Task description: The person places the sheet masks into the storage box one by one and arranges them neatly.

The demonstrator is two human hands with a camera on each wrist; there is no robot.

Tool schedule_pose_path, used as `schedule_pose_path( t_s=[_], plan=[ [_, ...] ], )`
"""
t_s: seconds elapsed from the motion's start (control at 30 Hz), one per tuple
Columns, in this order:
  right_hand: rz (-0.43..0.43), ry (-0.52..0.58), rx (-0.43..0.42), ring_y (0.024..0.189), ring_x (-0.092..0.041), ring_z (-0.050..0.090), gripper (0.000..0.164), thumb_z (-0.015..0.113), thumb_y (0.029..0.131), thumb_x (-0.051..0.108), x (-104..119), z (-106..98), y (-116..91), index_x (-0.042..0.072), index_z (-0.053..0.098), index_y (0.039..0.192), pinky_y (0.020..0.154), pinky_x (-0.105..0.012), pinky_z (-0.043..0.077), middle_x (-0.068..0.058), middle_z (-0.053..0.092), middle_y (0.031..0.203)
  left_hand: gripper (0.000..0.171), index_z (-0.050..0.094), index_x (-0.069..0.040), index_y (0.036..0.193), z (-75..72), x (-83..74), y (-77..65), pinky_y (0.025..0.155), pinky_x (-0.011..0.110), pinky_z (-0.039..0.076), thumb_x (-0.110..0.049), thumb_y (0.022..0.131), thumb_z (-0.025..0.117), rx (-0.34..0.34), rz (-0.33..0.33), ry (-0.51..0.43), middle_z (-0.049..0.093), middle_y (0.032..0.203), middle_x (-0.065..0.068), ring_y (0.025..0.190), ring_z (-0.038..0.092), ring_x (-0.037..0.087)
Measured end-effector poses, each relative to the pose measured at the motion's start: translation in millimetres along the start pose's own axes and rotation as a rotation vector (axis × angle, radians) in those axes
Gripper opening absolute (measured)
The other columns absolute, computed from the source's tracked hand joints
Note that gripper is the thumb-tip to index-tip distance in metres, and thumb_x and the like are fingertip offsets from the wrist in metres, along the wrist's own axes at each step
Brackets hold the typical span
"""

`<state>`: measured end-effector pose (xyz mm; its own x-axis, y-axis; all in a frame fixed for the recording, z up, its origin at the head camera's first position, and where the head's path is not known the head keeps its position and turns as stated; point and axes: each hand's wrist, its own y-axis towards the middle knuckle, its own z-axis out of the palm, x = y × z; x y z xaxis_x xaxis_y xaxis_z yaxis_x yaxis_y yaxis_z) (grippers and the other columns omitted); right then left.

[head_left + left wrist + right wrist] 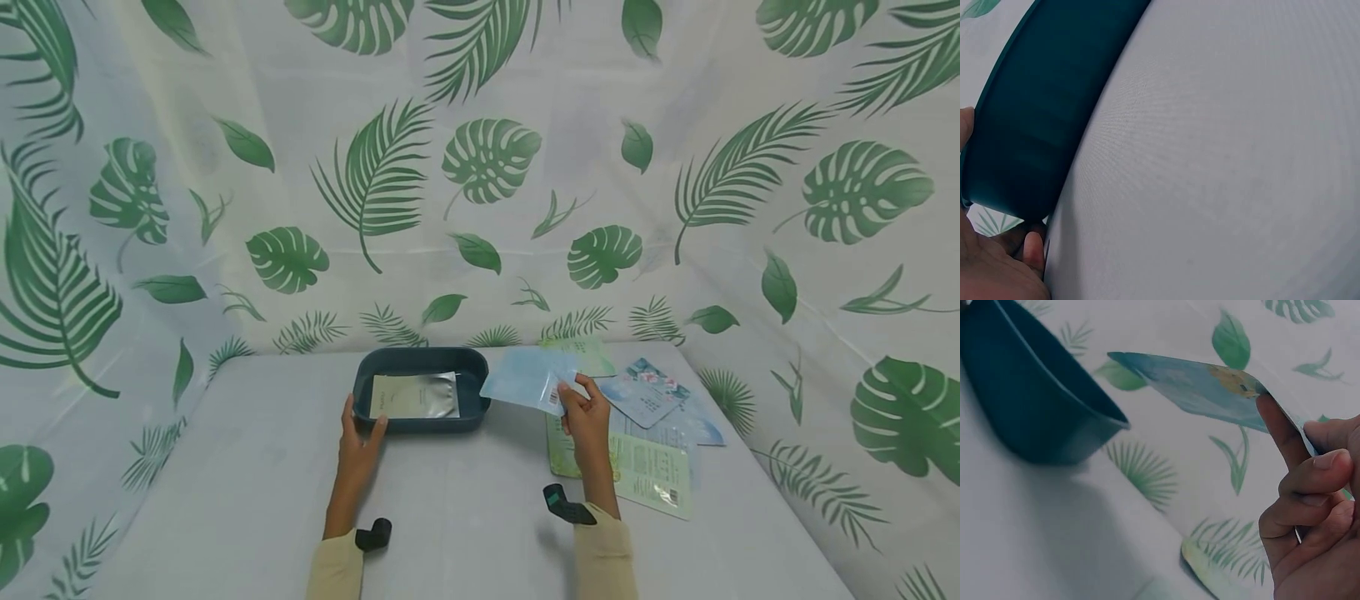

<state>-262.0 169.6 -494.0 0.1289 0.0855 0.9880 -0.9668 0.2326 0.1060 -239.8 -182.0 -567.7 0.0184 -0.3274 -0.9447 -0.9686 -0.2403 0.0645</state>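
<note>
My right hand (pixel 586 412) pinches a light blue sheet-mask packet (pixel 527 379) by its right end, between thumb and fingers. The packet is held in the air, its left corner close to the right rim of a dark blue-green plastic basin (pixel 420 426). In the right wrist view the packet (pixel 1200 394) is seen edge-on and slightly bent, above the level of the basin's rim. My left hand (pixel 360 452) grips the basin's near left corner, thumb at the front rim and fingers along the left side. Inside the basin lies a cream and silver packet (pixel 408 395).
To the right, several packets overlap on the white table: a green one (pixel 651 471) in front, a flowered blue one (pixel 647 393), and a pale green one (pixel 596 357) at the back. A leaf-patterned cloth (pixel 480 275) rises behind the table and along both sides.
</note>
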Motion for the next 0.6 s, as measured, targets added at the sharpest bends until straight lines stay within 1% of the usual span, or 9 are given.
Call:
schedule_pose_path(
  t_s=[0.1, 0.23, 0.33, 0.5, 0.6],
  plan=[
    [-0.002, -0.026, 0.029, 0.038, -0.005, 0.038, 0.031, 0.06, 0.098, 0.017, 1.7, 12.4, 1.4, 0.002, 0.054, 0.125, 0.039, -0.018, 0.03, 0.01, 0.066, 0.069, 0.083, 0.001, -0.014, 0.158, 0.6, 0.9, 0.5, 0.116, 0.062, 0.02, -0.036, 0.099, 0.055, -0.002, 0.002, -0.001, 0.012, 0.161, 0.027, 0.146, 0.018, 0.048],
    [0.021, -0.075, 0.088, 0.038, -0.008, 0.037, 0.033, 0.059, 0.098, 0.016, 0.5, 29.2, 1.9, 0.002, 0.053, 0.127, 0.039, -0.02, 0.03, 0.007, 0.057, 0.06, 0.083, 0.002, -0.014, 0.158, 1.4, 3.7, 0.6, 0.117, 0.06, 0.019, -0.038, 0.099, 0.056, 0.002, -0.008, 0.0, 0.013, 0.162, 0.025, 0.148, 0.017, 0.046],
    [0.023, -0.106, 0.132, 0.038, -0.008, 0.037, 0.033, 0.06, 0.098, 0.016, -3.6, 41.9, 1.8, 0.002, 0.054, 0.128, 0.039, -0.021, 0.03, 0.004, 0.054, 0.061, 0.083, 0.002, -0.015, 0.158, 1.1, 4.0, 0.0, 0.118, 0.059, 0.019, -0.039, 0.099, 0.055, 0.005, -0.003, -0.006, 0.012, 0.162, 0.023, 0.148, 0.017, 0.044],
    [-0.014, -0.207, 0.172, 0.036, -0.006, 0.037, 0.027, 0.061, 0.097, 0.017, -12.8, 62.8, 0.5, 0.007, 0.06, 0.122, 0.038, -0.02, 0.031, -0.003, 0.062, 0.068, 0.084, 0.003, -0.014, 0.158, 0.6, 3.3, 0.8, 0.117, 0.061, 0.019, -0.04, 0.098, 0.056, -0.003, 0.002, -0.005, 0.013, 0.162, 0.024, 0.148, 0.018, 0.045],
    [-0.03, -0.273, 0.187, 0.036, -0.007, 0.037, 0.027, 0.061, 0.097, 0.017, -17.3, 72.9, -0.8, 0.008, 0.061, 0.122, 0.038, -0.021, 0.033, -0.01, 0.065, 0.073, 0.083, 0.003, -0.015, 0.158, 1.2, 3.0, 1.4, 0.117, 0.06, 0.019, -0.038, 0.099, 0.056, -0.007, -0.011, -0.003, 0.013, 0.162, 0.024, 0.148, 0.018, 0.045]
  ],
)
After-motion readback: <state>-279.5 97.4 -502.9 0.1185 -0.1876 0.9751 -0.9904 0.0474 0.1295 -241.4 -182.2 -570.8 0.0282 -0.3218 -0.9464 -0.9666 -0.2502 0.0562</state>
